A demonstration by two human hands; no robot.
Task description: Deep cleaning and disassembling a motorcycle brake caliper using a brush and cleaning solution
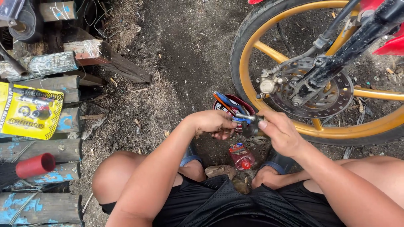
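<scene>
Squatting near the wheel (320, 71), both hands, left (212, 122) and right (280, 132), grasp one small metal part (248, 120) over a red tub (246, 105).

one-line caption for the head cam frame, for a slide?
Squatting person's left hand and right hand grip a small metal part beside a motorcycle's gold wheel.
</scene>
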